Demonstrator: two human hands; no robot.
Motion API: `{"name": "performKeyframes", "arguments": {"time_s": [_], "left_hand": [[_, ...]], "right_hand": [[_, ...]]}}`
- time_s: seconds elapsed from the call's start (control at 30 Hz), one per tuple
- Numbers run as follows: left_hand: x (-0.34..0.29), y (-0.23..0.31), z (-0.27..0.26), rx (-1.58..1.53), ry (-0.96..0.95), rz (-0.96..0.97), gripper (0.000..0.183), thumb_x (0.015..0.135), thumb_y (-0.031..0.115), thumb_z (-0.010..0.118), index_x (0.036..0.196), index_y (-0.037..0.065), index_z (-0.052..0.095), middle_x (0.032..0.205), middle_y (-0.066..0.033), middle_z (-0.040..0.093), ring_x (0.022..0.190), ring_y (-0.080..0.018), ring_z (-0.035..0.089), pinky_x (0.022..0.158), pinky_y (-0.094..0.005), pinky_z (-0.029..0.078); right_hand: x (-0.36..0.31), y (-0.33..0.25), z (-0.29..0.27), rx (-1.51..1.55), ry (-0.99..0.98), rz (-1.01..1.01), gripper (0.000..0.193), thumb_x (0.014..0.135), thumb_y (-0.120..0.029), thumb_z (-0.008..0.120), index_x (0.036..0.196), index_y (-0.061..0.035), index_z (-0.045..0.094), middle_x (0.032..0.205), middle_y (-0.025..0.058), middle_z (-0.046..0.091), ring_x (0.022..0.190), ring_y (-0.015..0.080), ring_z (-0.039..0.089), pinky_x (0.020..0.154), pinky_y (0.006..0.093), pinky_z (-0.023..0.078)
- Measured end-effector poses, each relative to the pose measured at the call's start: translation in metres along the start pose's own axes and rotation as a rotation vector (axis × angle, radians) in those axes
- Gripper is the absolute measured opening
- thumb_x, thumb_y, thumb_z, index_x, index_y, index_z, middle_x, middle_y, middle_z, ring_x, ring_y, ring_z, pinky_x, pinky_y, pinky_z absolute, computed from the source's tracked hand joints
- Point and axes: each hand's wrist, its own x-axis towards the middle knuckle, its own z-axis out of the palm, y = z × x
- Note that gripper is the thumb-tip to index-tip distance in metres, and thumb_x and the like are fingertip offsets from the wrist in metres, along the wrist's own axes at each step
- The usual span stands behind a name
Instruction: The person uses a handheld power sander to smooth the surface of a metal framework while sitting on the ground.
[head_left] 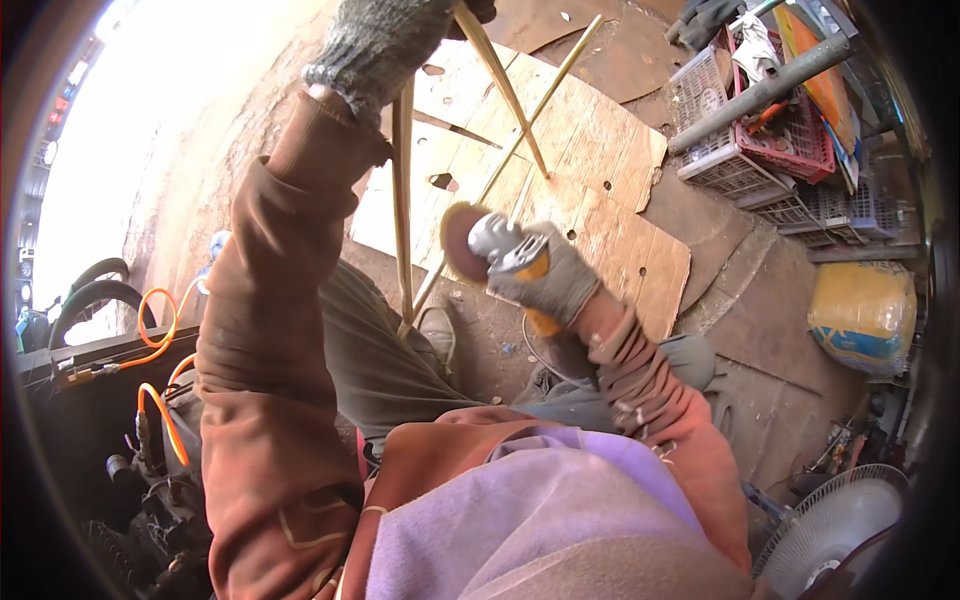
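Observation:
My left hand [385, 45], in a grey knit glove, is at the top edge of the head view, closed around the upper part of a frame of slim yellowish bars [403, 190]. Its fingertips are partly cut off by the picture's edge. One bar comes down close to my shoe, and others cross further right. My right hand [560, 280], gloved too, is wrapped round an angle grinder [495, 238] with a grey metal head and yellow-orange body. The grinder's round brownish disc [462, 243] looks blurred and sits beside a slanting bar; I cannot tell whether they touch.
Flattened cardboard [630, 245] lies on the floor beneath the bars. Plastic crates [790, 150] with odds and ends stand at the far right, above a yellow wrapped bundle [862, 310]. A fan [835, 525] is at lower right. Machinery with an orange hose [160, 410] is at left.

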Motion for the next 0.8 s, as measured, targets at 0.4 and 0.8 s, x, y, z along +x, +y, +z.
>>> {"name": "performKeyframes", "arguments": {"time_s": [0.4, 0.8], "left_hand": [[-0.031, 0.016, 0.03, 0.141, -0.414, 0.23, 0.036, 0.094, 0.037, 0.058, 0.086, 0.003, 0.067, 0.071, -0.0105, 0.062, 0.069, -0.0211, 0.06, 0.064, -0.0365, 0.046], [-0.047, 0.028, 0.036, 0.254, -0.478, 0.241, 0.03, 0.097, 0.033, 0.054, 0.097, 0.007, 0.068, 0.074, -0.0191, 0.063, 0.073, -0.0352, 0.062, 0.066, -0.0439, 0.048]], "right_hand": [[-0.001, -0.04, -0.033, -0.683, -0.045, 0.026, 0.09, 0.064, -0.048, 0.083, 0.124, 0.0046, 0.041, 0.11, 0.0214, 0.063, 0.102, 0.0286, 0.064, 0.091, 0.0347, 0.051], [0.007, -0.074, -0.048, -0.813, -0.071, 0.111, 0.092, 0.062, -0.054, 0.079, 0.124, 0.0046, 0.044, 0.109, 0.0274, 0.064, 0.103, 0.0356, 0.065, 0.089, 0.0359, 0.051]]}}
